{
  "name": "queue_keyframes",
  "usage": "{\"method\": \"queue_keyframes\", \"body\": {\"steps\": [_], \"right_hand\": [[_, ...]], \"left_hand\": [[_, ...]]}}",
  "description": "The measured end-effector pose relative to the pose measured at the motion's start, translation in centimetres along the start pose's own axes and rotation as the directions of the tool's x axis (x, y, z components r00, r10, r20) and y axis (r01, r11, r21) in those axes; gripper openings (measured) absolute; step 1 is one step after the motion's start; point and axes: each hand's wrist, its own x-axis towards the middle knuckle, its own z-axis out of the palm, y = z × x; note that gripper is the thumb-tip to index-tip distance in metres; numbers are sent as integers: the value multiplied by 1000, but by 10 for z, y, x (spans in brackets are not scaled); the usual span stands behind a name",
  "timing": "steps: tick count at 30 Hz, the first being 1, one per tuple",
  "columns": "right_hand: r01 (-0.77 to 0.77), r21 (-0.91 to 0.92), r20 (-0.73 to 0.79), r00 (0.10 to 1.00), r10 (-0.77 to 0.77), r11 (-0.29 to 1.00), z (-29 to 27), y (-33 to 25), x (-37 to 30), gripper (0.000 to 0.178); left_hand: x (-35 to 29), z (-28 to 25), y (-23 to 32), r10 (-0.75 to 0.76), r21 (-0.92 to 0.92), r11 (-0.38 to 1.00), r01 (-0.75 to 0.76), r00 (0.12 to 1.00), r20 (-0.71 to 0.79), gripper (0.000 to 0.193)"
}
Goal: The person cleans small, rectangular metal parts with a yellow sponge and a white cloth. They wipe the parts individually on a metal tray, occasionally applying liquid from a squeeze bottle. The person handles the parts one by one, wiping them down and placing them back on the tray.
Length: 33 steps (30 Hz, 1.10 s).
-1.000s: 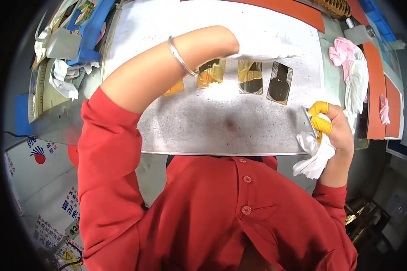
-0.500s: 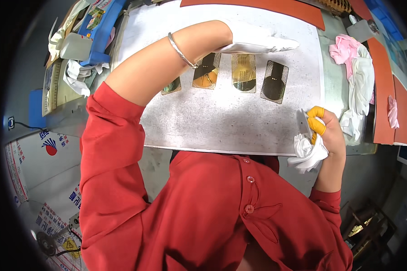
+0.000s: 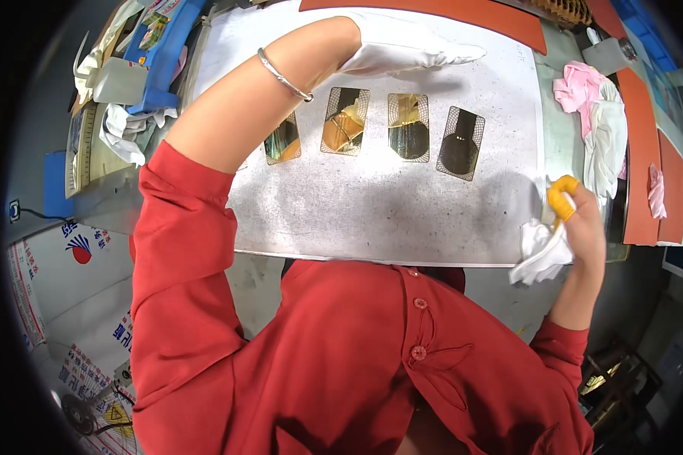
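My left hand (image 3: 413, 51), in a white glove, reaches across the far part of the table with its fingers stretched out flat and nothing visible in them. Just nearer to me lie several shiny rectangular plates with lattice edges in a row; the rightmost plate (image 3: 461, 144) is dark and slightly tilted, and the leftmost plate (image 3: 283, 142) is partly behind my forearm. At the table's right edge my right hand (image 3: 582, 227), with yellow finger covers (image 3: 562, 199), is closed on a crumpled white cloth (image 3: 542, 254). A thin grey edge by those fingertips is too blurred to name.
White sheeting (image 3: 341, 220) covers the table. A pink cloth (image 3: 578, 91) and a white cloth (image 3: 604, 144) lie at the right, near orange boards (image 3: 641, 152). A blue tray (image 3: 158, 83) and white bottle (image 3: 120, 81) stand at the left.
My right hand has moved right and slightly down with the white cloth; the flat grey metal piece at its fingers shows less. My left hand has shifted left and a little farther away.
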Motion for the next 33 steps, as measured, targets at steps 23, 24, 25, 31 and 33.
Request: {"method": "queue_keyframes", "body": {"steps": [23, 24, 25, 31, 33], "right_hand": [[358, 539, -148, 931, -333, 762, -50, -36, 18, 30], [361, 544, -173, 931, -320, 757, -43, -40, 22, 30], [365, 553, -190, 930, -313, 749, -29, -48, 27, 30], [342, 648, -30, 904, -426, 681, 25, -93, 48, 31], [330, 633, 62, 880, -471, 700, 35, -112, 54, 32]], "left_hand": [[-57, 81, -13, 364, 577, 812, -92, 851, -377, 90], [-50, 86, -9, 379, 583, 803, -122, 861, -341, 87], [-44, 88, -5, 386, 591, 794, -142, 869, -310, 83], [-21, 110, -5, 358, 587, 806, -80, 856, -374, 65], [-18, 114, -4, 393, 534, 837, -118, 809, -437, 61]]}}
